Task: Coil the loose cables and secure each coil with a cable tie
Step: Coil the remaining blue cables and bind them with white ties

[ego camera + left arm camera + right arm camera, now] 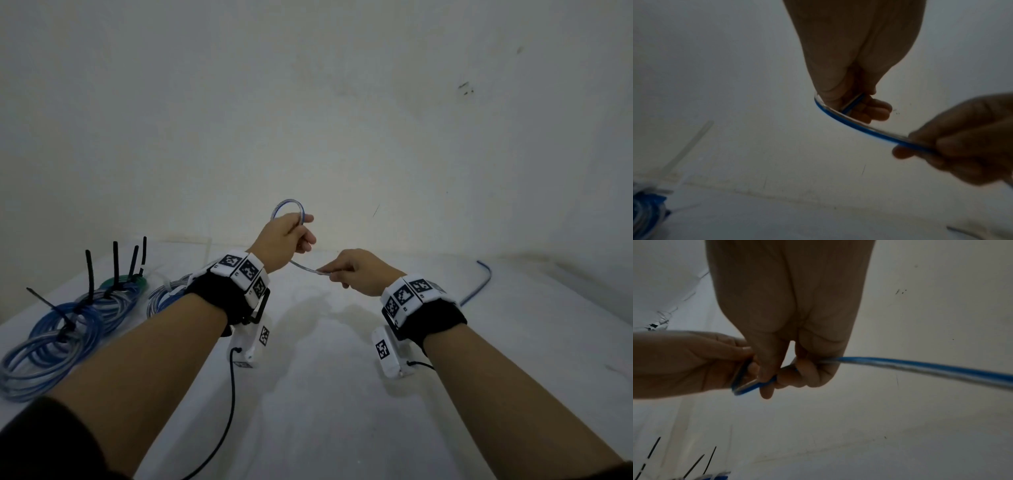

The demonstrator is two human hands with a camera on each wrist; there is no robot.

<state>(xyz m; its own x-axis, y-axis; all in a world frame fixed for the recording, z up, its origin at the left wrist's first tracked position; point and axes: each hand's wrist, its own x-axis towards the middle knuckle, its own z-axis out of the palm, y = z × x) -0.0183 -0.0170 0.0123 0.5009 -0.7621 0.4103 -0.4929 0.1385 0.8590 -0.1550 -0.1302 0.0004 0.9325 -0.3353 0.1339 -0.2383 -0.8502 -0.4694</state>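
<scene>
A thin blue-and-clear cable (287, 207) is held up above the white table (325, 377). My left hand (291, 236) grips one small loop of it, the loop standing above the fingers. From there the cable (855, 123) runs down to my right hand (342, 272), which pinches it between thumb and fingers (781, 378). Past the right hand the cable (920, 368) trails off to the right, and its far end (481, 277) lies on the table. Both hands are close together in mid-air.
Several blue cable coils (61, 329) bound with black cable ties (89, 274) lie at the table's left. Another coil (164, 294) sits behind my left wrist. A pale wall (308, 102) rises right behind the table. A black cord (229, 404) hangs from the left wrist camera.
</scene>
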